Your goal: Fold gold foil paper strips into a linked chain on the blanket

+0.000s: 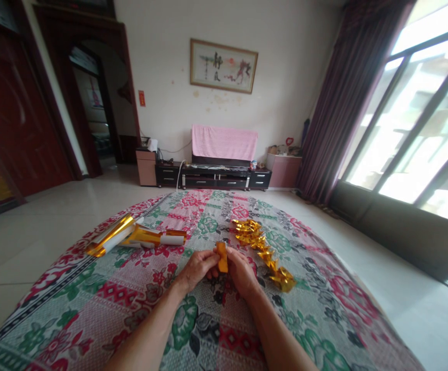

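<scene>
Head view: both hands (196,268), nearly closed, pinch a gold piece (223,258), facing a framed picture (229,74) bearing Chinese characters (218,61)

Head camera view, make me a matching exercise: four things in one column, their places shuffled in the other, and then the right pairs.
Things
1. small gold piece
2. row of folded gold pieces
3. gold sheets
4. framed picture

Places
A. on the wall
B. on the floral cloth, to the right of the hands
C. between the left hand and right hand
D. on the floral cloth, to the left of the hands

Pairs: 1-C, 2-B, 3-D, 4-A
</scene>
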